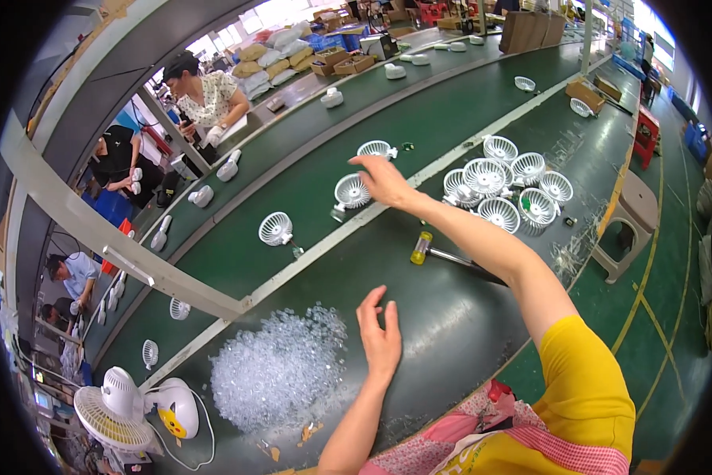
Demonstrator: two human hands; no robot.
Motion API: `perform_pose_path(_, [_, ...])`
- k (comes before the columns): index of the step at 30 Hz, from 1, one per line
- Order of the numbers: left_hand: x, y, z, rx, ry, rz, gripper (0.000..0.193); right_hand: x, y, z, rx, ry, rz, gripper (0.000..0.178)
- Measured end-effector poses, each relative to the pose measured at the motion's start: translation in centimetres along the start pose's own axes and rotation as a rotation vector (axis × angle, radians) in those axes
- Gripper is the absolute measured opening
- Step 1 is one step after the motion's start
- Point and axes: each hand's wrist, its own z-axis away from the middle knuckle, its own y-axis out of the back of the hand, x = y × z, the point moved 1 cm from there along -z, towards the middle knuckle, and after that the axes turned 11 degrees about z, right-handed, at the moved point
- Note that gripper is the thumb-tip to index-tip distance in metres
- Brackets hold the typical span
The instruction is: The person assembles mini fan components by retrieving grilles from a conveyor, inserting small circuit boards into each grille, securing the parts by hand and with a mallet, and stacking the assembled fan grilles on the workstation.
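Note:
My right hand (384,180) reaches out over the near edge of the green conveyor belt (443,119), fingers stretched left and nothing visible in them. Just under its fingertips lies a round white fan housing (351,191) with slatted sides; whether they touch I cannot tell. A second white housing (376,149) sits right behind the hand. My left hand (380,336) is over the dark work table (443,332), thumb apart from loosely bent fingers, holding nothing. Beside it spreads a heap of small clear plastic pieces (278,368). A hammer with a yellow head (422,248) lies beneath my right forearm.
Several white housings (487,176) cluster on the table at the right. Another housing (276,229) rides the belt. A white desk fan (114,412) stands front left, near a slanting metal post (126,214). A plastic stool (629,226) is beyond the table edge. Co-workers (205,103) sit across the line.

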Motion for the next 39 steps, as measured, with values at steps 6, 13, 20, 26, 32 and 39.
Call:
perform_pose_path(6, [0.3,-0.9,-0.2,-0.048,-0.065,-0.029,0.027,12.2,-2.6,-0.6,-0.529,-0.232,0.842,0.052])
perform_pose_path(13, [0.4,-0.1,-0.4,-0.076,-0.115,-0.136,0.028,8.2,-4.6,-1.8,-0.221,0.014,0.836,0.046])
perform_pose_path(20, [0.2,0.2,-0.7,-0.088,-0.112,-0.166,0.029,-5.4,-10.4,-2.2,-0.268,0.419,0.518,0.025])
perform_pose_path(26, [0.0,-0.3,-0.5,-0.107,-0.105,-0.129,0.027,-7.2,-13.7,-1.8,-0.392,0.349,0.905,0.023])
perform_pose_path(32, [-0.1,-0.3,-0.2,-0.106,-0.121,-0.158,0.027,-3.4,-8.3,-4.4,-0.190,0.220,0.985,0.021])
perform_pose_path(39, [0.2,-0.1,-0.3,-0.146,-0.107,-0.160,0.026,-6.4,-12.8,-1.1,-0.362,0.499,0.931,0.022])
